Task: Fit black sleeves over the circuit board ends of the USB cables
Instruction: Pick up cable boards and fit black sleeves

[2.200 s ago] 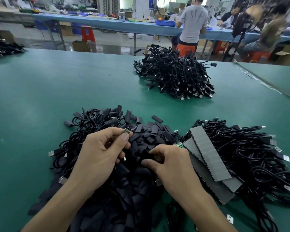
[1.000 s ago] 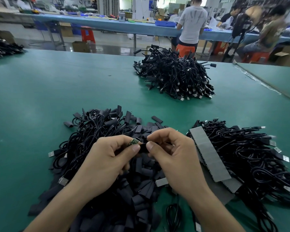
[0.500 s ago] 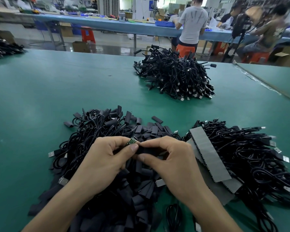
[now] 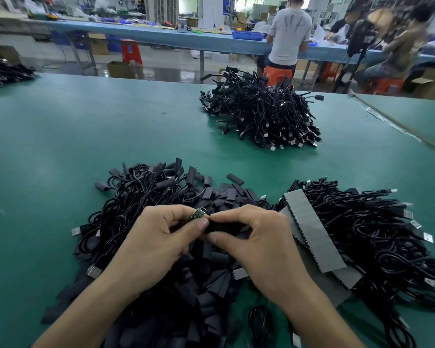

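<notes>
Through the head camera I saw that the right hand point(image 4: 256, 244), which two seconds earlier was digging in the pile of loose sleeves point(image 4: 206, 292), had come up to meet the left hand point(image 4: 158, 242); its thumb and forefinger were clamped on a black sleeve point(image 4: 221, 226), whose mouth touched the green circuit board point(image 4: 198, 213) pinched in the left fingers just above the pile; the board showed bare, so I judged the sleeve lined up but not yet slid on; the far cable heap point(image 4: 261, 114) lay well apart.

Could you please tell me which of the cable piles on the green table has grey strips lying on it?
The pile right of the right hand: grey strips lie along its left side, and only it carries them.
</notes>
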{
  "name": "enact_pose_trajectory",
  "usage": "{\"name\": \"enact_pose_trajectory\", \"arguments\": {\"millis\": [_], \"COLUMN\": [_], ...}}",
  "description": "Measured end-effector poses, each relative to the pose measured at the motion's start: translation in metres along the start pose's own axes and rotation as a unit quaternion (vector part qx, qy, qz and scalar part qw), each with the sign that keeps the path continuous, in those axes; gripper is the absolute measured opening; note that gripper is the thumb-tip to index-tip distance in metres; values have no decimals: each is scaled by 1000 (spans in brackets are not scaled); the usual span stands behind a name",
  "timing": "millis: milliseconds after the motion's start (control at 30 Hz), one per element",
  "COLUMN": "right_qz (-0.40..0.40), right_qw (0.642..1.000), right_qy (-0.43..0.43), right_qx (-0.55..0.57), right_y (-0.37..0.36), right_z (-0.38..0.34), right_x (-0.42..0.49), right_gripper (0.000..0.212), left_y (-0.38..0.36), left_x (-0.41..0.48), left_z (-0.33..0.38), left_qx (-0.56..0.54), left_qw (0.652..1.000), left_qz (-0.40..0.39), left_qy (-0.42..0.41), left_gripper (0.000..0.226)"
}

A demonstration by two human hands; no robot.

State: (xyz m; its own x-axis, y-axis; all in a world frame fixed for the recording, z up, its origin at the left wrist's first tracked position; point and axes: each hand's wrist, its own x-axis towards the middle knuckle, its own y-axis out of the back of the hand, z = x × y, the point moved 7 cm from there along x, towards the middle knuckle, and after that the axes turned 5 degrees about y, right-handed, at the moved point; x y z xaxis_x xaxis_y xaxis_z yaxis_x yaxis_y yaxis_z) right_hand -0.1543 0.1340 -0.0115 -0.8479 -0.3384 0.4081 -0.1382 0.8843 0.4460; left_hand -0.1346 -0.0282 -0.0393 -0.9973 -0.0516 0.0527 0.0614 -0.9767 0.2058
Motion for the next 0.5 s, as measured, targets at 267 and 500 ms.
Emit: {"name": "enact_pose_trajectory", "arguments": {"millis": [267, 500], "right_qz": [-63, -177], "right_qw": [977, 925], "right_qy": [-62, -59], "right_qx": [-194, -330], "right_y": [-3, -34], "right_z": [18, 24], "right_x": [-4, -16], "right_gripper": [24, 51], "left_y": [8, 5], "left_x": [-1, -3], "left_z": [3, 12], "left_qx": [-12, -12], "left_qw": [998, 997], "left_qz": [63, 58], "left_qy": [0, -44], "left_gripper": [24, 29]}}
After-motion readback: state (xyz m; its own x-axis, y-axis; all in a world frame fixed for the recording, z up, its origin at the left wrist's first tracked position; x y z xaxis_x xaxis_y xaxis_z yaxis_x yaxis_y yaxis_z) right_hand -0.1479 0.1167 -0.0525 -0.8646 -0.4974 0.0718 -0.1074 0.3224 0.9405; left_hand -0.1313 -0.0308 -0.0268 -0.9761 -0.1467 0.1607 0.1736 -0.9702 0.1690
